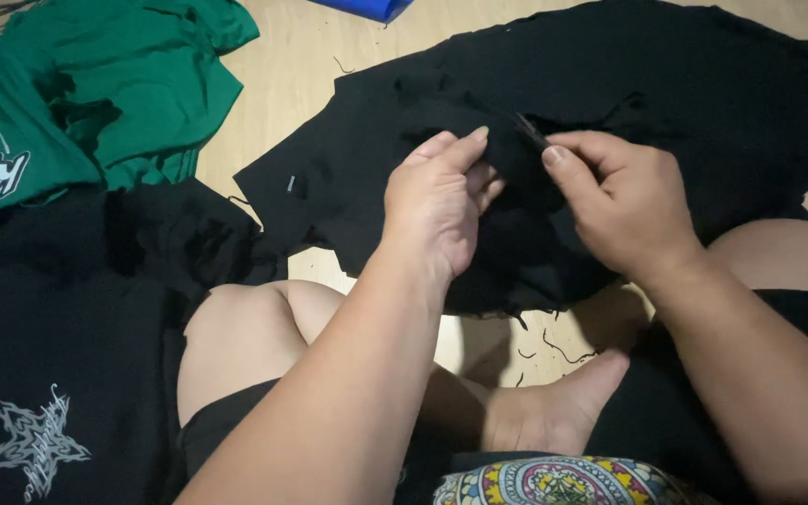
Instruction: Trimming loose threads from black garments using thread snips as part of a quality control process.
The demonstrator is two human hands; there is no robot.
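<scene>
A large black fabric piece lies spread over the light wooden floor and over my lap. My left hand pinches a fold of this fabric near its middle. My right hand grips a small dark thin tool, its tip pressed into the cloth just beside my left fingers. The two hands are almost touching. What kind of tool it is cannot be told for sure. My bare legs are crossed beneath the cloth.
A green garment with a white print lies at the upper left. A black garment with a pale star design covers the lower left. A blue object shows at the top edge. Loose black threads lie on the floor.
</scene>
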